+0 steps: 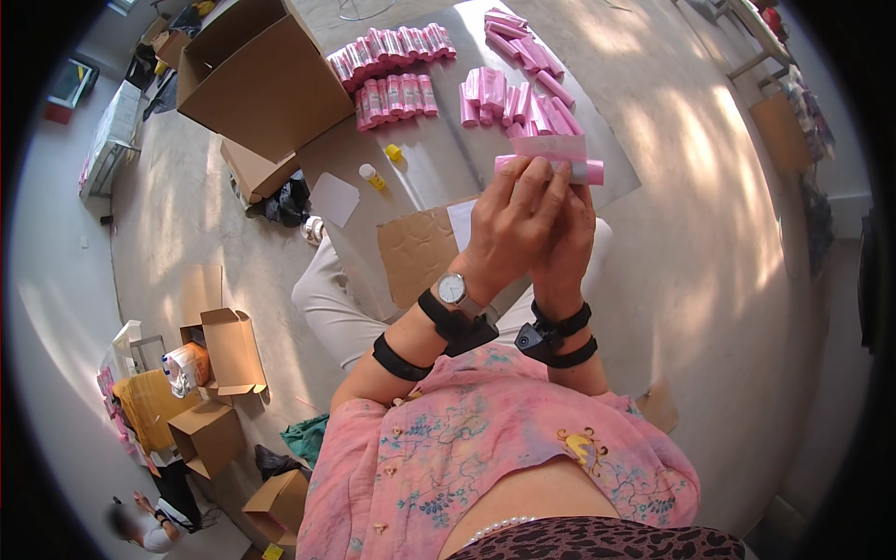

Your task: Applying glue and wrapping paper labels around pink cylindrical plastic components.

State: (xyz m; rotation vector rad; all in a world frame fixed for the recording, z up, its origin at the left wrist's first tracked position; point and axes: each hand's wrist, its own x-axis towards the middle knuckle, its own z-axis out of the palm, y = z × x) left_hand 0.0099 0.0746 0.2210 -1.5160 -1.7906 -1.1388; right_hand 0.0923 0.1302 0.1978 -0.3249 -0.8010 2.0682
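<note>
Both of my hands are closed around a pink tube (595, 172) held level above the table's near right part. A pale paper strip (560, 147) stands up along its far side. My left hand (520, 215) presses its fingers on the tube from above. My right hand (574, 229) is beside it, its fingers partly hidden behind the left hand and the tube. Just beyond lie loose plain pink tubes (487, 93). Farther left, pink tubes with printed wraps (397, 98) are lined up in rows. A glue stick (372, 177) stands uncapped near its yellow cap (394, 152).
The grey table (429, 159) carries a brown cardboard piece (411, 257), a white sheet (460, 222) and a pale card (334, 199). A large open carton (271, 89) stands at the far left. More cartons (207, 439) and another person (159, 532) are at lower left.
</note>
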